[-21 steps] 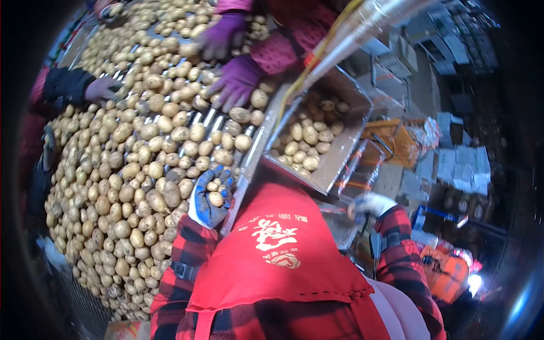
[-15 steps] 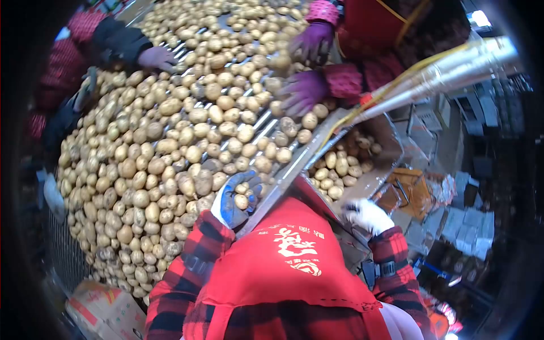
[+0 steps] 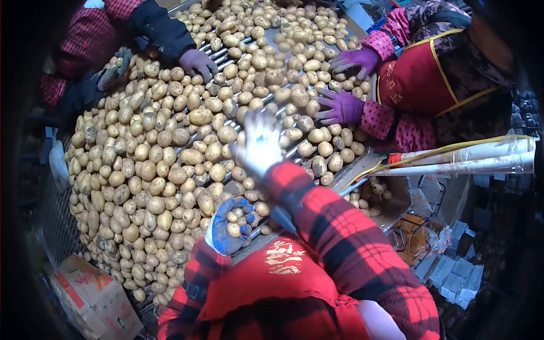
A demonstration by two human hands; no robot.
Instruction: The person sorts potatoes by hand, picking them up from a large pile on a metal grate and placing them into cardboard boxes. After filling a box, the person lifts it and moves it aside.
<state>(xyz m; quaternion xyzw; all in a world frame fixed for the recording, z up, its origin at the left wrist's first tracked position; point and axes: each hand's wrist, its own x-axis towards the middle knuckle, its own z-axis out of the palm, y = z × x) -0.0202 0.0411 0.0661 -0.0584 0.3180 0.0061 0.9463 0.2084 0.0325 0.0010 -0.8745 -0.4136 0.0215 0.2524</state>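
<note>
My left hand (image 3: 225, 229), in a blue and white glove, is turned palm up with its fingers curled around several small potatoes (image 3: 233, 229). It stays low at the near side of a big heap of potatoes (image 3: 144, 170). Stretched out over the metal rollers (image 3: 290, 152) is my right hand (image 3: 261, 139), in a white glove and a little blurred. Its fingers are spread, back of the hand up, with loose potatoes around the fingertips.
Two people work across the heap: purple gloves (image 3: 343, 106) at the right, a grey-purple glove (image 3: 198, 63) at the upper left. A box of potatoes (image 3: 411, 195) stands right, below taped white pipes (image 3: 464, 161). A cardboard carton (image 3: 96, 297) sits at lower left.
My right hand has swung from beside the potato box at the right to above the rollers. The left keeps its small potatoes. The view has shifted, and the co-workers' hands remain at the heap.
</note>
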